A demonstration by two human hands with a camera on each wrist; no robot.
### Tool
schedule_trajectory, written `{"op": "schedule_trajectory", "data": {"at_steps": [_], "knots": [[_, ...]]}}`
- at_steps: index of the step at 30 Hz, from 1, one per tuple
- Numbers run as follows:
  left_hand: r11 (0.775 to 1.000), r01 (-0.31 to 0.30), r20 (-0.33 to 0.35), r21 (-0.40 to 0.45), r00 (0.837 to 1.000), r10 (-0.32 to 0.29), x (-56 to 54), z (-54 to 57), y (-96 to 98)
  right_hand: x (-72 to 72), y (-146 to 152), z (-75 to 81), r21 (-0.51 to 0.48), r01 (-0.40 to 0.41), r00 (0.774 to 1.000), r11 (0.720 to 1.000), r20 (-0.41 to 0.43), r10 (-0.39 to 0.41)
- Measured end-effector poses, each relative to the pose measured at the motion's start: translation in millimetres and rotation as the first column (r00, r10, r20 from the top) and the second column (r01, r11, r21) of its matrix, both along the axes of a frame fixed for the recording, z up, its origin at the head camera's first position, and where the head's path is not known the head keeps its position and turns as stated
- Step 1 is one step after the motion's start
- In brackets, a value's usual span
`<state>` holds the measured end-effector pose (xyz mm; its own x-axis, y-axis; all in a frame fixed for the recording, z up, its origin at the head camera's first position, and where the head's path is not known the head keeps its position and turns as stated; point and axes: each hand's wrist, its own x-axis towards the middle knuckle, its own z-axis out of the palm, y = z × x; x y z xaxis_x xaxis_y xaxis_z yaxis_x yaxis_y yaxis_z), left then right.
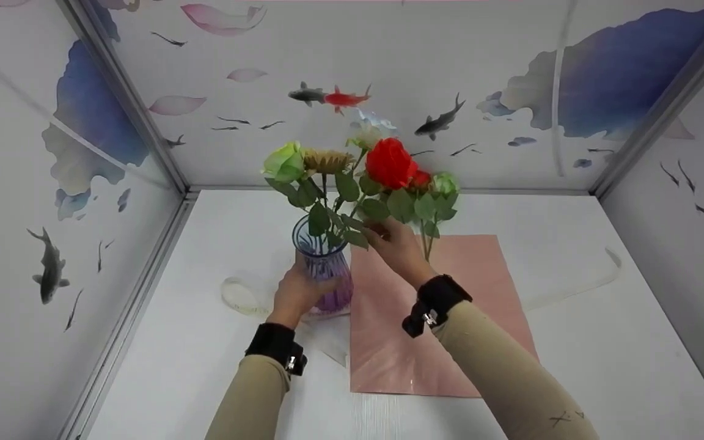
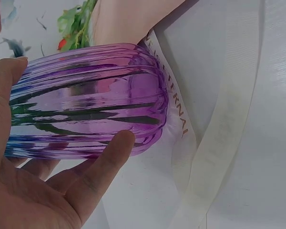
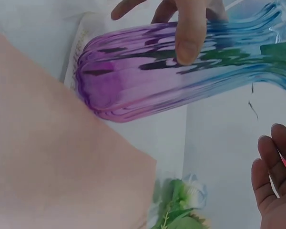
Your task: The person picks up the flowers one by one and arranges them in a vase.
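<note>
My left hand (image 1: 303, 287) grips a ribbed glass vase (image 1: 327, 281), blue at the rim and purple at the base. In the left wrist view the fingers and thumb (image 2: 117, 148) wrap around the vase (image 2: 95, 100), with stems showing through the glass. A green rose (image 1: 285, 163) and a yellow-brown daisy-like flower (image 1: 326, 160) rise from it. My right hand (image 1: 398, 247) is beside the vase's mouth, at the leaves under a large red rose (image 1: 390, 163). In the right wrist view the fingers of the right hand (image 3: 276, 176) are loosely extended.
A pink paper sheet (image 1: 443, 342) lies right of the vase, with more flowers, including a green one (image 1: 445, 183), at its far edge. Pale ribbon (image 1: 242, 296) trails at the left, and another ribbon (image 1: 584, 281) at the right. Printed panels (image 1: 480, 153) enclose the white table.
</note>
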<state>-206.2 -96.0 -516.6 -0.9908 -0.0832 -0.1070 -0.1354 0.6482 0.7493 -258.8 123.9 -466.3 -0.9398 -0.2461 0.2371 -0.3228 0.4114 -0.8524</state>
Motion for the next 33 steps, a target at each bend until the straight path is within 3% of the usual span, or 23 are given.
{"op": "schedule_trajectory", "data": {"at_steps": [7, 14, 26, 33], "knots": [[1.0, 0.002, 0.006, -0.014, 1.0, -0.002, 0.8, 2.5, 0.5, -5.1, 32, -20.4, 0.09, 0.086, 0.996, 0.992, 0.0, -0.087], [1.0, -0.025, 0.037, 0.002, 0.999, 0.025, 0.3, 4.0, 1.9, -7.0, 65, -43.4, 0.199, 0.103, 0.994, 0.974, 0.004, -0.106], [1.0, -0.009, 0.031, -0.006, 0.999, 0.01, 0.1, 3.2, 0.3, 1.1, 109, -77.8, 0.414, 0.118, 0.992, 0.903, -0.011, -0.124], [1.0, -0.021, 0.046, -0.022, 0.999, 0.022, 0.3, 6.2, 1.8, 9.4, 126, -101.3, 0.528, 0.145, 0.989, 0.837, -0.049, -0.14]]}}
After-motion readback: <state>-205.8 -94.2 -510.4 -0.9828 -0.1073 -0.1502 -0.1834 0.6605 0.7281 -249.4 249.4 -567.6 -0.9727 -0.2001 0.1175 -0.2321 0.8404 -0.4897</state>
